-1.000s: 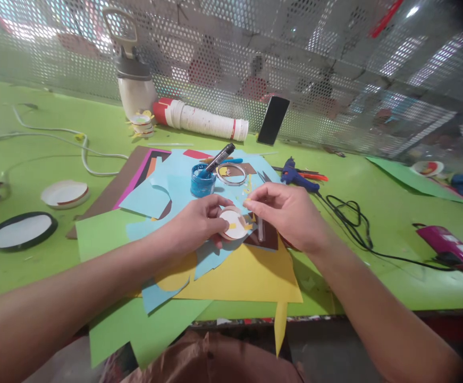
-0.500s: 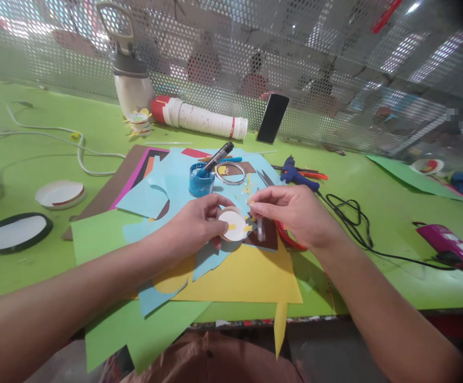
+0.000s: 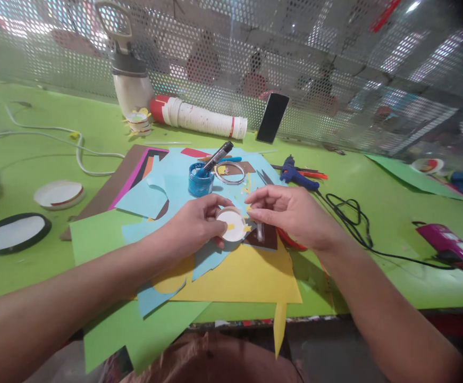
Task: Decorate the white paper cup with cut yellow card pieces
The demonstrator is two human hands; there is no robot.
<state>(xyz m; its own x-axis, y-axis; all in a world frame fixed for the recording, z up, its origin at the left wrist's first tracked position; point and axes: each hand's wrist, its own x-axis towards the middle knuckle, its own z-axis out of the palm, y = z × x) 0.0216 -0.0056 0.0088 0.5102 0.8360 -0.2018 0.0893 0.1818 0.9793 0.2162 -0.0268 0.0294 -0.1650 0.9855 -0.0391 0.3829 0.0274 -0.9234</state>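
My left hand [image 3: 197, 222] grips a small white paper cup bottom [image 3: 232, 223] with small yellow paper bits stuck on it, held just above the coloured paper sheets. My right hand [image 3: 291, 213] is pinched at the cup's right edge, thumb and forefinger closed on a tiny yellow paper piece [image 3: 249, 207]. A clear glue stick [image 3: 260, 232] lies on a brown paper scrap under the right hand. A blue pot [image 3: 200, 181] with a black marker leaning on it stands just behind the hands.
Yellow [image 3: 247, 276], light blue and green paper sheets overlap at the table's front edge. A blue glue gun [image 3: 295, 175] with black cable, a phone [image 3: 271, 118], a stack of cups [image 3: 203, 119], a white jug [image 3: 129, 85], round lids [image 3: 14, 233] and a pink tool [image 3: 448, 246] lie around.
The right hand's pinch has moved slightly left, closer to the cup's rim. The left hand keeps the cup almost still. The view has shifted a little.
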